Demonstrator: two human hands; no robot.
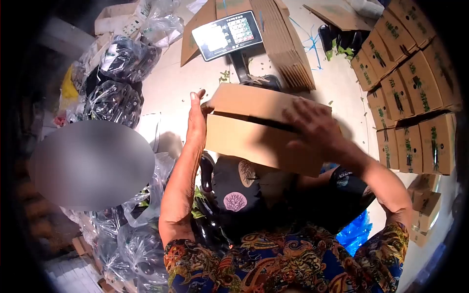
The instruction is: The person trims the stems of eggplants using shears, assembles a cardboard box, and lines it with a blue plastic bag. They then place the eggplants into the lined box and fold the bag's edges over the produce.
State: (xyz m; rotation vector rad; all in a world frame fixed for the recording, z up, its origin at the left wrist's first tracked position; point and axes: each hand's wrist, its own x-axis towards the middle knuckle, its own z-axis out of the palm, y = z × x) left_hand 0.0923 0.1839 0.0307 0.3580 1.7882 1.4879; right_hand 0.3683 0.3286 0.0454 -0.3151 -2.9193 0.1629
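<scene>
A brown cardboard box [254, 139] sits in front of my body, its two top flaps folded inward with a dark gap between them. What is inside cannot be made out. My left hand [196, 122] is flat along the box's left end, fingers extended upward. Across the right part of the flaps rests my right hand [315, 127], slightly blurred, with its fingers spread. Just beyond the box stands a digital scale, its lit display panel [228, 35] tilted toward me. Glossy dark eggplants [207, 173] lie below my left forearm.
Stacked, taped cartons [410, 93] line the right side. Flattened cardboard [288, 49] leans behind the scale. Plastic bags of dark produce [115, 102] crowd the left, beside a blurred round patch. More eggplants [337, 39] lie at the back right. A blue plastic sheet [355, 232] is near my right elbow.
</scene>
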